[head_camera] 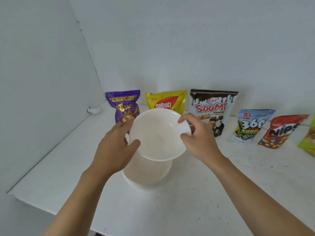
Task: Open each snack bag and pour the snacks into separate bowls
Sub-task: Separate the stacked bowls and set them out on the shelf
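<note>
- A white table top point(64, 181) is carrying everything in view, and two bare forearms are reaching over its near edge.
- A second white plastic bowl point(148, 176), possibly a stack of them, is standing on the table between the forearms, its far part hidden by what the hands are lifting.
- The left hand point(115, 147) is gripping the left side of a round white plastic bowl point(158, 133). The thumb is lying over the near-left rim into the hollow, and the other fingers are curling round the outside of the rim.
- The right hand point(201, 140) is pinching the bowl's right rim. The forefinger is hooking over the far-right edge and the thumb is pressing on the rim just below it, so the rim is sitting between them.
- The held bowl is hanging above the lower one and tilting toward the camera, showing an empty inside.
- Snack bags are standing in a row along the white wall point(187, 48) behind the bowl, from left to right:
  - a purple wafer bag point(124, 106)
  - a yellow Nabati bag point(166, 101)
  - a brown-and-white Soomi bag point(213, 106)
  - a blue-and-white 360 Kuaci bag point(250, 125)
  - a red Nips bag point(281, 132)
  - a green bag point(309, 142), cut off by the right edge
- The held bowl is covering the lower parts of the purple and yellow bags.
</note>
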Demonstrator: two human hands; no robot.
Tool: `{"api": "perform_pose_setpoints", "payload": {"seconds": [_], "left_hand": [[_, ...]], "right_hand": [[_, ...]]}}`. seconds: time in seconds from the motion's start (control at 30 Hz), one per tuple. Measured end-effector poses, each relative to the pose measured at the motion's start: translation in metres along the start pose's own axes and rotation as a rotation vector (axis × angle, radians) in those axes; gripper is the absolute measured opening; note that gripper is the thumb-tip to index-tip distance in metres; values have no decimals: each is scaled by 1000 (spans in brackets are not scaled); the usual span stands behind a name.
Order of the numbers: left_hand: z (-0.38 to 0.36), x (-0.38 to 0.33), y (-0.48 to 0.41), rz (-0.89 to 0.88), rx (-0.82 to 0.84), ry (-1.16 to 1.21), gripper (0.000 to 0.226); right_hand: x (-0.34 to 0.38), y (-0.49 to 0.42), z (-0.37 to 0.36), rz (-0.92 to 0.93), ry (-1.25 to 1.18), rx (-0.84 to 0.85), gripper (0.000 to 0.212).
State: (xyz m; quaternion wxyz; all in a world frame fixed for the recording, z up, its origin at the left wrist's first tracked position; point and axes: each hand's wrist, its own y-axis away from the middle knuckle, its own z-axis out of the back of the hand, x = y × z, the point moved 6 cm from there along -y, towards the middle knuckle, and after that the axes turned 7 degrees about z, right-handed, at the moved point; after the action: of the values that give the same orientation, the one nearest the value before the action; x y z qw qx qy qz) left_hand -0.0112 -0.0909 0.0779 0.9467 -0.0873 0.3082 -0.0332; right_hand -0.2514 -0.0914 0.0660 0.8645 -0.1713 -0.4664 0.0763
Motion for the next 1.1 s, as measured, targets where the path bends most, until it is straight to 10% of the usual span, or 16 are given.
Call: {"api": "perform_pose_setpoints", "payload": {"seconds": [0.33,1.1], "left_hand": [[-90,-114,-2,-314,220,343,48],[-293,-138,51,91,421,144,40]], "right_hand": [[-61,40,132,-168,-45,-204,40],[-232,126,151,-343,257,96,23]]}}
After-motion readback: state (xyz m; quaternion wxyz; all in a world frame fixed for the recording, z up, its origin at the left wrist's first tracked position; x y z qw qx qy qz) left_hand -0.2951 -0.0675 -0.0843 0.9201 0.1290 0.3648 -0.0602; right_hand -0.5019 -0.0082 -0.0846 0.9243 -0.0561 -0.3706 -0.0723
